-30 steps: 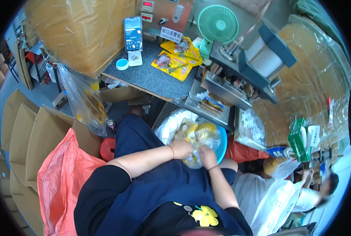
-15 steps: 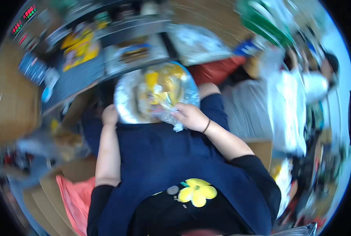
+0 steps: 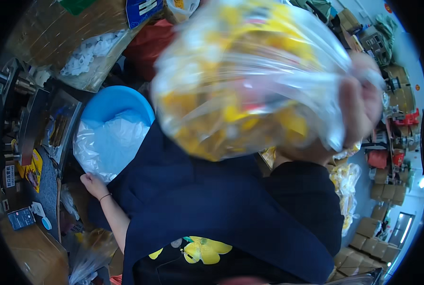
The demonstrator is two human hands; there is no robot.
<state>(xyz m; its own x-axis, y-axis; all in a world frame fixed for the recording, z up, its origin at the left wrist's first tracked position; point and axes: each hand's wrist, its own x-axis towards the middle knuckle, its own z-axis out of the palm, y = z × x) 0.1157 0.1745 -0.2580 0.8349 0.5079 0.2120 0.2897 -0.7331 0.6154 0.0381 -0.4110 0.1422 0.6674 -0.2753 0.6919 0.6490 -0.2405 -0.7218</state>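
Clear bag (image 3: 235, 95) of yellow packets rises out of the blue basin (image 3: 121, 97)

A second ago the bag sits in the basin with both hands on it; now the right hand (image 3: 361, 102) has it up in front of the person, gripped by its gathered neck and blurred close to the camera. The basin shows its blue inner wall and crumpled translucent plastic (image 3: 112, 142) where the packets lay. The left hand (image 3: 94, 185) has left the bag for the basin's near edge. The view has swung right: the grey worktop (image 3: 52, 199) shifts to the left side, and stacked cartons (image 3: 383, 240) appear at the right.
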